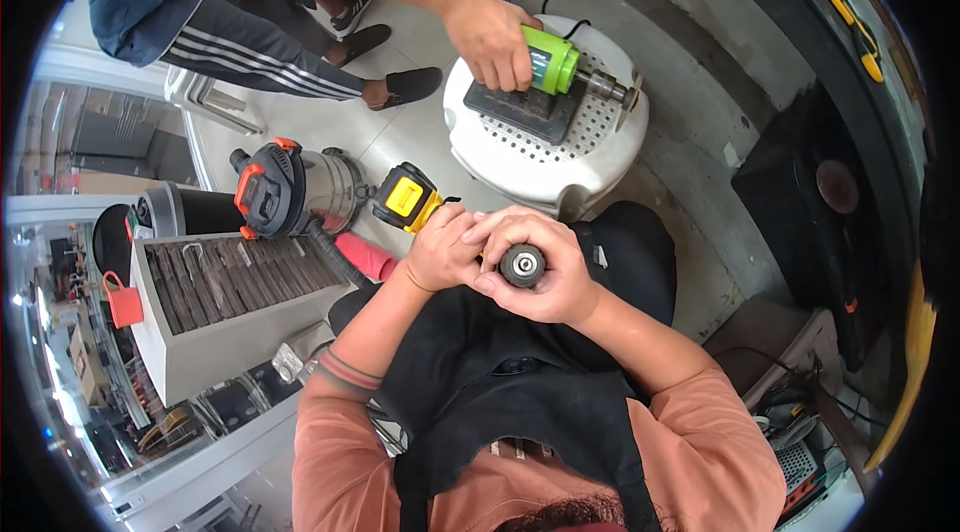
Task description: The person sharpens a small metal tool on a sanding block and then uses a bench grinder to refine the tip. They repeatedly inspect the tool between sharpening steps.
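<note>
A yellow and black cordless drill is in both my hands, in front of my black apron. Its black chuck points up at me, with no bit visible in it. My left hand is closed round the grip, just beside the battery end. The right hand wraps the drill's front, its fingers curled about the chuck. Beyond them, a co-worker's hand rests on a green motor tool with a metal spindle and a dark base. That tool sits on a white perforated stool.
Left of me stand a vacuum cleaner with orange clips, a white box of dark slats and a black bin. A pink cloth lies by the hose. A grey crate is at right.
</note>
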The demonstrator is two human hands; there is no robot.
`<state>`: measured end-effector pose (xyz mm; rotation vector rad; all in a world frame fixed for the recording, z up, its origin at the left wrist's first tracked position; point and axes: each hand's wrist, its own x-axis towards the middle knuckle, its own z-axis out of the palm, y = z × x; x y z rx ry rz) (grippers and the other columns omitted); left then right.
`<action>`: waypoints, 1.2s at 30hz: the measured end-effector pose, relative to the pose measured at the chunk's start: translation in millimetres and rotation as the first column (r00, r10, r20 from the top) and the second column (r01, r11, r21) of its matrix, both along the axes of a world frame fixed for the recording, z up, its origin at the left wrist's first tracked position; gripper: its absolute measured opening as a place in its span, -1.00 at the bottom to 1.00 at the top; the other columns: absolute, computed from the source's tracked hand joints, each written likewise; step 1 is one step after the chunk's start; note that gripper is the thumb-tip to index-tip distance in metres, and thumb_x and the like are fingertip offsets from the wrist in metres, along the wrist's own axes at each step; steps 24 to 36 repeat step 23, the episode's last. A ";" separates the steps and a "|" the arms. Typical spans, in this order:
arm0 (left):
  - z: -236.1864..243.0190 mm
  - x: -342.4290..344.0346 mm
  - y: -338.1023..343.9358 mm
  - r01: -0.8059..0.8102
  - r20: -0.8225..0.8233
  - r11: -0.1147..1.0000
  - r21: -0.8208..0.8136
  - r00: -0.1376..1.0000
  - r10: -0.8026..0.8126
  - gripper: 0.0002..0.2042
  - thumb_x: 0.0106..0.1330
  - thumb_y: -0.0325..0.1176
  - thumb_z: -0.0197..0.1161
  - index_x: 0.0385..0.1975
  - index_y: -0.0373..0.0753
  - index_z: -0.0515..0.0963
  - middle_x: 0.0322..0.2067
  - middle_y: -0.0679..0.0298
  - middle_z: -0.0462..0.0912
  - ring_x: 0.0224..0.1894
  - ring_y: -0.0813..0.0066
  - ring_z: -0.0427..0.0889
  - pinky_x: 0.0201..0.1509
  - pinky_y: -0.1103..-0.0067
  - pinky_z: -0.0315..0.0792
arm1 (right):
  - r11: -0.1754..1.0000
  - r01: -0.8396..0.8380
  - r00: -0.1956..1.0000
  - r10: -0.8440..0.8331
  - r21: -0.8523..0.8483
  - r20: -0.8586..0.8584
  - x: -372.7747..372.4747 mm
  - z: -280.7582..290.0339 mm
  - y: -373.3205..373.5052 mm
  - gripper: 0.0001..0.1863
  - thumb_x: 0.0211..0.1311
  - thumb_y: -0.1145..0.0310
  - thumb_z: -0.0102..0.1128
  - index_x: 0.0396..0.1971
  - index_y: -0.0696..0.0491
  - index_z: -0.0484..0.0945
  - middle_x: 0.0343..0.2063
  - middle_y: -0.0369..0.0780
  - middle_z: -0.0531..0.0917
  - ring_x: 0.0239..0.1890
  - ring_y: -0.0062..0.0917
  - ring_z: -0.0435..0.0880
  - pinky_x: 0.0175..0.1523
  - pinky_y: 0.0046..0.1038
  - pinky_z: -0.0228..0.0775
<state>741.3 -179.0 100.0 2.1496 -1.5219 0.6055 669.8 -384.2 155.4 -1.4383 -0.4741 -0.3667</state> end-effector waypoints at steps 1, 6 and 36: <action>2.8 -0.5 2.3 -0.003 -0.017 1.000 -0.021 1.000 0.003 -0.66 0.24 -0.14 0.37 -0.14 -0.25 0.61 -0.30 0.22 0.62 -0.29 0.20 0.62 -0.08 0.35 0.56 | 1.000 0.006 0.999 -0.006 -0.003 0.035 1.5 3.9 2.2 -0.67 0.01 0.54 0.62 -0.30 0.08 0.57 -0.20 -0.11 0.76 -0.20 -0.21 0.75 -0.02 -0.27 0.60; 6.7 -1.9 12.6 -0.015 0.010 0.997 -0.069 1.000 0.016 -0.70 0.30 -0.18 0.36 -0.09 -0.21 0.60 -0.29 0.23 0.60 -0.31 0.25 0.61 -0.10 0.35 0.56 | 0.999 -0.012 0.997 0.015 -0.038 0.069 2.5 11.5 13.2 -0.67 0.08 0.44 0.63 -0.27 0.09 0.58 -0.19 -0.09 0.75 -0.17 -0.19 0.75 0.03 -0.24 0.60; -43.7 -44.5 59.1 -0.181 -0.119 0.916 -0.358 0.982 0.148 -0.15 0.32 -0.41 0.43 0.54 0.51 0.22 0.02 0.20 0.63 -0.24 0.18 0.67 -0.20 0.29 0.50 | 0.198 0.590 0.708 -0.594 -0.783 0.383 99.2 -35.3 -6.3 -0.63 0.35 0.39 0.41 0.14 -0.10 0.69 -0.37 -0.18 0.82 -0.39 -0.30 0.83 -0.30 -0.26 0.61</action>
